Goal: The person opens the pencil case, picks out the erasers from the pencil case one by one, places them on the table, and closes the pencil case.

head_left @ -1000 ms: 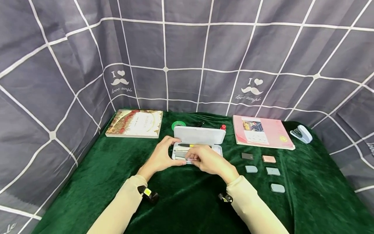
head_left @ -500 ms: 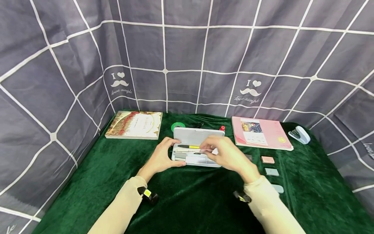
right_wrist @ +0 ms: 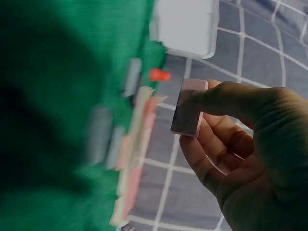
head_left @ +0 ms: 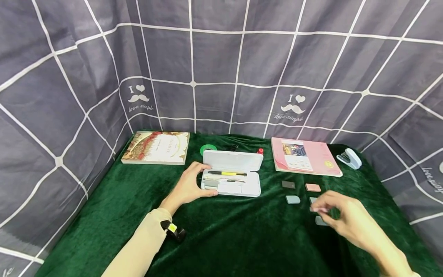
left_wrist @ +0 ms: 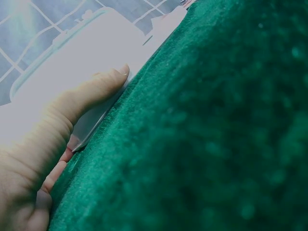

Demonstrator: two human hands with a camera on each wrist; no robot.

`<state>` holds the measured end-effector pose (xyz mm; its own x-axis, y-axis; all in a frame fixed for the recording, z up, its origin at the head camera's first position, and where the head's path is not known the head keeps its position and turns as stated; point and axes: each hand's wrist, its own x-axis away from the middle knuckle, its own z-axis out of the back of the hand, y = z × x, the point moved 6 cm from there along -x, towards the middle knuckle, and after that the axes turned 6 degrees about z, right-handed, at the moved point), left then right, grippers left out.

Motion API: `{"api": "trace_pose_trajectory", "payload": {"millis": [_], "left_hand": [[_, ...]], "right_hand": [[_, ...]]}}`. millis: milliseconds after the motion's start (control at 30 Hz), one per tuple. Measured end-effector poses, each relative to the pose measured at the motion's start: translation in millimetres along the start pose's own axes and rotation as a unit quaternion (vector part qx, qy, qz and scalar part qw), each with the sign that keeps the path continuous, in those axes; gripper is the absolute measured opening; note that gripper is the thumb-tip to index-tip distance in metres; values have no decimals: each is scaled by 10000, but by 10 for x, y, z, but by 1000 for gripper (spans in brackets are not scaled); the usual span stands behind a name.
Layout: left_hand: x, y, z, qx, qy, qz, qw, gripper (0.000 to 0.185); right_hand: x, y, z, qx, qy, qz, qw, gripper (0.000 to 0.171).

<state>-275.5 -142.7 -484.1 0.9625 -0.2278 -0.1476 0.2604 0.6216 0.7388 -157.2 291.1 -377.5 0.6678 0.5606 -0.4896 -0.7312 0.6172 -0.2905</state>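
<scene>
An open white pencil case [head_left: 242, 189] lies mid-table, its lid [head_left: 232, 161] tipped back and a black-and-yellow pen [head_left: 226, 173] inside. My left hand [head_left: 188, 184] grips its left end, the thumb [left_wrist: 91, 91] along the front edge of the case [left_wrist: 72, 53]. Off to the right, my right hand [head_left: 332, 213] hovers over the loose erasers and pinches a small pale pink eraser [right_wrist: 188, 107] between thumb and fingers. In the head view that eraser [head_left: 318, 209] barely shows at the fingertips.
Dark grey [head_left: 288, 184], pink [head_left: 313, 187] and blue-grey [head_left: 292, 199] erasers lie right of the case. A pink notebook [head_left: 304, 157], a stapler [head_left: 349, 158], a patterned book [head_left: 157, 147], green tape [head_left: 208, 148] and a red cap [head_left: 260, 151] lie along the back. Grey checked cloth walls surround the green table.
My right hand has left the pencil case and swung right and nearer, over the erasers, with the small pink eraser pinched in it. The left hand has kept its hold on the case.
</scene>
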Motion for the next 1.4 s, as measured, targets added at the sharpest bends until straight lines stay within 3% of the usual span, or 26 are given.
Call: {"api": "trace_pose_trajectory", "payload": {"millis": [167,367,567,733,900,1100,1267,1400], "left_hand": [[-4,-5,2,0,4,-22,10000,86],[-2,-6,-16,46,10,-71,10000,87],[-2,-49,-29,30,16,5,10000,87],[-18,-39,-31,19,39,-54,10000,87],[-8,-32,-18,-20,79,-106,9999,87],[-6,-34,-20,28,82,-125,9999,87],[-14,-48,-32,74,53,-118,9999,87],[-18,-48,-28,69,52,-119,9999,86]], "right_hand": [[420,8,-44,-243,-201,-120,9994,67],[712,36,-161,-162,-211,84,9996,67],[795,80,-265,-327,-460,2,9984,63],[731,79,-231,-534,-770,117,9955,58],[385,-41,-183,-356,-829,524,9945,57],[-356,-258,-213,-176,-370,876,9953,55],[-978,-363,-464,-388,-202,698,9966,39],[-1441,-454,-783,-940,-270,507,9939,32]]}}
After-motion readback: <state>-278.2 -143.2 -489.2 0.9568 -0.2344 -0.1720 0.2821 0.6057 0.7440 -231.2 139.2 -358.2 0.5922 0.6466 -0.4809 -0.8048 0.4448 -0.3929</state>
